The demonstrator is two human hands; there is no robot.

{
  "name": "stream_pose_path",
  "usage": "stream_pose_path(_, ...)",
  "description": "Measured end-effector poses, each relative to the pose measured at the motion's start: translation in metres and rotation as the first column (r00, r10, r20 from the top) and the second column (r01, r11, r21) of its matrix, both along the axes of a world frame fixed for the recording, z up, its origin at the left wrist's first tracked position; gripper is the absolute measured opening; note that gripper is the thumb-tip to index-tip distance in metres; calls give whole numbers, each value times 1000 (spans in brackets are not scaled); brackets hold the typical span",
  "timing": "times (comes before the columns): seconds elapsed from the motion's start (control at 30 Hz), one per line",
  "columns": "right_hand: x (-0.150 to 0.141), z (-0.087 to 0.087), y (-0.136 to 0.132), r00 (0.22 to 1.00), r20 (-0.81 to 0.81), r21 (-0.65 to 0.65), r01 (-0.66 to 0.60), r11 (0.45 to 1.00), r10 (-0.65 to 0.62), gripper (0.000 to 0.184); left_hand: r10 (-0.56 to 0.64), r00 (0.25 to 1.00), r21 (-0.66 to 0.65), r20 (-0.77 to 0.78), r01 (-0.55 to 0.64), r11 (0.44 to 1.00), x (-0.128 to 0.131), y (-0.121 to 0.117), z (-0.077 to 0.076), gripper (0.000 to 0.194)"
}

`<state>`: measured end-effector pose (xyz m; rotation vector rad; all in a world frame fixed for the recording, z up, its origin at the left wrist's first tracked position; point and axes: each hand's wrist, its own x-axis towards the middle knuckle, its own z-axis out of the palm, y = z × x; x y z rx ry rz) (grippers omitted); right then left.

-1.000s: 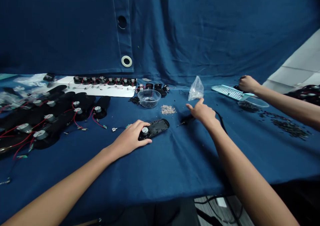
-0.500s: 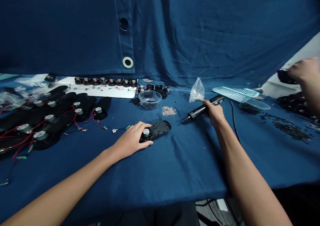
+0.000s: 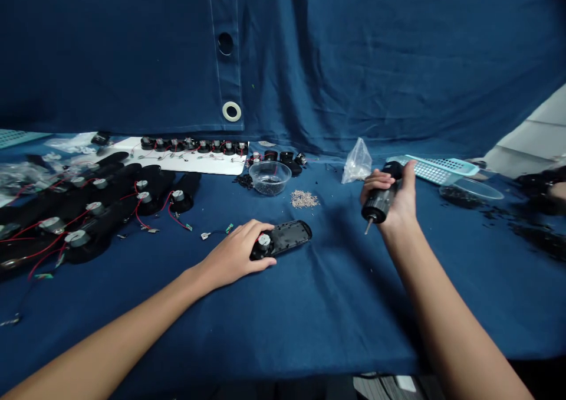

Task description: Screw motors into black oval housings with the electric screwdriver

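My left hand (image 3: 239,249) grips one end of a black plastic housing (image 3: 292,238), thumb on the near side and fingers on the far side. A round silver motor (image 3: 264,242) sits in the housing beside my fingers. In my right hand (image 3: 400,205) is a black electric screwdriver (image 3: 379,202), raised above the cloth with its bit angled down towards me. A pile of small screws (image 3: 304,199) lies beyond the housing. Behind it stands a clear plastic bowl (image 3: 269,179) with dark bits inside.
Several black housings with motors and red wires (image 3: 95,208) cover the left side. A white board (image 3: 203,163) holds a row of motor parts. At right are a clear bag (image 3: 357,163), a light-blue basket (image 3: 435,169), a clear lid (image 3: 475,189) and scattered black pieces (image 3: 542,241).
My right hand has lifted the screwdriver and turned it from pointing left to pointing down towards me. My left hand stays on the housing. Another person's hand at far right has moved lower.
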<state>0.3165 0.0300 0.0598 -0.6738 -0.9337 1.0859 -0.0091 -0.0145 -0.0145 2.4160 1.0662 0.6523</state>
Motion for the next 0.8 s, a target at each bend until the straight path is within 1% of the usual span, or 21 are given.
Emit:
stream_pose_path(0.03,-9,-1,-1,980,-196,-47,-51,998,41,47,-7,1000,-5,0,7,1000,1,-1,0,54)
stream_pose_path(0.07,-17,-3,-2,925,-376,-96,-102,990,59,39,-13,1000,-7,-1,13,1000,1,-1,0,54)
stream_pose_path(0.1,-26,-4,-3,861,-505,-146,-151,978,57,33,-18,1000,-8,-3,18,1000,1,-2,0,54)
stream_pose_path(0.13,-34,-6,-4,810,-585,-194,-183,964,36,30,-22,1000,-8,-8,22,1000,2,-3,1,55)
stream_pose_path(0.17,-41,-8,-5,779,-627,-236,-198,951,7,27,-26,1000,-5,-12,26,1000,2,-4,1,55)
stream_pose_path(0.23,-53,-12,-5,773,-632,-306,-193,932,-48,23,-39,999,3,-23,39,999,3,-5,2,54)
stream_pose_path(0.4,-70,-24,-4,829,-543,-419,-130,899,-133,23,-98,995,41,-29,99,994,5,-9,4,51)
stream_pose_path(0.63,-72,-30,-2,875,-429,-433,17,901,-223,23,-124,992,73,-30,126,989,6,-12,4,51)
stream_pose_path(0.8,-67,-32,2,880,-399,-449,59,891,-259,24,-119,992,68,-29,121,990,6,-12,5,52)
